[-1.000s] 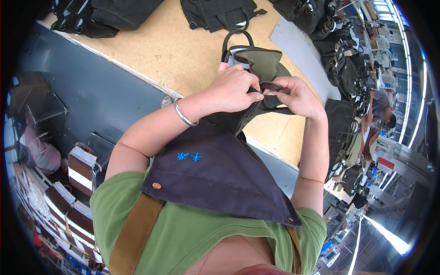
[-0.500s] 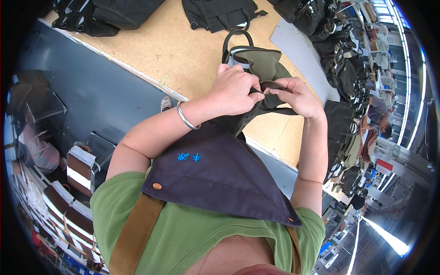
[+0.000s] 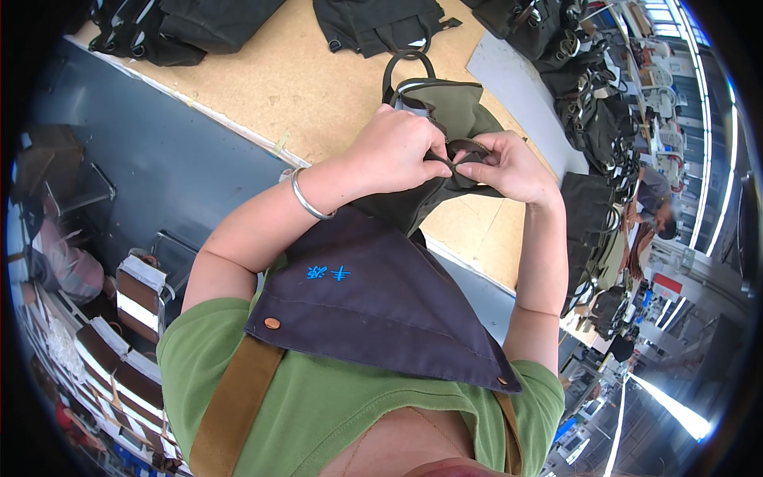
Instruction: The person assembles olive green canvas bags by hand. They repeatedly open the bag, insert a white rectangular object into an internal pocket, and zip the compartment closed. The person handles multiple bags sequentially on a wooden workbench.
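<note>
A dark olive bag (image 3: 461, 107) with a loop handle (image 3: 388, 75) lies at the table's near edge, its opening toward me. My left hand (image 3: 397, 151) pinches the bag's edge, thumb and forefinger pressed together. Opposite it, my right hand (image 3: 513, 168) grips the same edge beside a curved stretch of zipper (image 3: 469, 146). The fingertips of both hands nearly meet there. What exactly lies between the fingertips is partly hidden. Part of the bag hangs down in front of my dark apron (image 3: 373, 294).
A tan worktable (image 3: 262, 95) spreads out ahead. Dark bags (image 3: 207, 32) lie at its far left, and another dark bag (image 3: 377, 24) lies at the far middle. More bags (image 3: 596, 127) are heaped along the right. Brown and white pieces (image 3: 139, 294) stand at the left; a person (image 3: 656, 199) is far right.
My left hand has shifted slightly left and toward me, its thumb and forefinger now closer to the right hand's fingertips. The bag has moved a little left with the hands.
</note>
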`<state>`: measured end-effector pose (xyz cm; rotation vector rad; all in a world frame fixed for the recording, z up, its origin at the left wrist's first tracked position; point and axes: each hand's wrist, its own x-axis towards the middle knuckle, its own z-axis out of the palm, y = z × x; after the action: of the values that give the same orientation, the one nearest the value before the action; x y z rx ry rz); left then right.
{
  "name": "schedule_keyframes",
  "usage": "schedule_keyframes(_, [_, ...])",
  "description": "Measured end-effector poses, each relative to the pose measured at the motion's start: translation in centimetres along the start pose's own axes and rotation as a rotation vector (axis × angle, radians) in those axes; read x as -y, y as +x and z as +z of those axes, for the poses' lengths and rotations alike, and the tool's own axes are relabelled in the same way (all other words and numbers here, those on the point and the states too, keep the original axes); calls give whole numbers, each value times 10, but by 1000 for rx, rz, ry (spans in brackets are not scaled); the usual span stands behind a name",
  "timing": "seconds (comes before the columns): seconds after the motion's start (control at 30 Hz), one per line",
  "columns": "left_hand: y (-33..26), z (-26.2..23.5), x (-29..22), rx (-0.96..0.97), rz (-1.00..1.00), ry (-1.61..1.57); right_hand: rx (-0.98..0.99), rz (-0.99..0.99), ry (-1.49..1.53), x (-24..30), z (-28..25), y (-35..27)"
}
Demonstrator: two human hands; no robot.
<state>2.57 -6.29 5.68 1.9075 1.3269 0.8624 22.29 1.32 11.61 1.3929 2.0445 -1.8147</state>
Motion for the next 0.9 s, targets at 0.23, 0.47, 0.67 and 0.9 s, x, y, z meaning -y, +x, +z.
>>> schedule_keyframes(0.23, [-1,-3,6,-30,-37,-19,-8,1,-24,-4,-1,3])
schedule_keyframes(0.47, [-4,1,0,35,120,-72,-19,-36,-23,-1,1,-1])
schedule_keyframes(0.67, [-6,9,4,25,116,-104,-31,-48,-43,1,0,-3])
schedule_keyframes(0.9, [-8,23,5,-137,126,-139,-60,-88,-54,0,4,0])
